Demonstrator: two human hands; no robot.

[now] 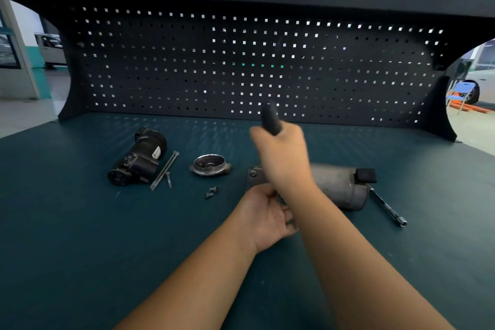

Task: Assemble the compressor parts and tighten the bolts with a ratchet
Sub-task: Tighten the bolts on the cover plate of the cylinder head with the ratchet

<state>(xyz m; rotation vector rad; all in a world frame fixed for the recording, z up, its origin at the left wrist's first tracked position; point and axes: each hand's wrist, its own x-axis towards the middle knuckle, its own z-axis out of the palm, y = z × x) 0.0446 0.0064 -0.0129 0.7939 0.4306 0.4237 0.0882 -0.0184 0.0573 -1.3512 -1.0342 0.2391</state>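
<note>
Right hand (284,158): fist wrapped around the black ratchet handle (271,119), which sticks up out of the top of the fist, blurred; the hand sits over the left end of the grey cylinder (337,187).
Ratchet head: hidden under the right wrist and forearm.
Left hand (263,218): at the cylinder's near left end, fingers curled in under the right forearm; what they close on, I cannot tell.
Grey cylinder: lying on its side on the green mat (107,236), with a flat flange (254,177) at its left end.
Black block (365,175): touching the cylinder's far right end.
Steel rod (387,207): just right of the cylinder, angled toward the near side.
Small bolts (211,191): loose on the mat, near and left of the cylinder's flange.
Round metal cap (210,165): left of the cylinder, open side up.
Long bolts (164,170): further left of the cylinder, lying side by side, with a short bolt (168,179) beside them.
Black motor housing (139,158): furthest left of the cylinder, on its side.
Pegboard (241,61): upright behind the cylinder, at the back of the bench.
</note>
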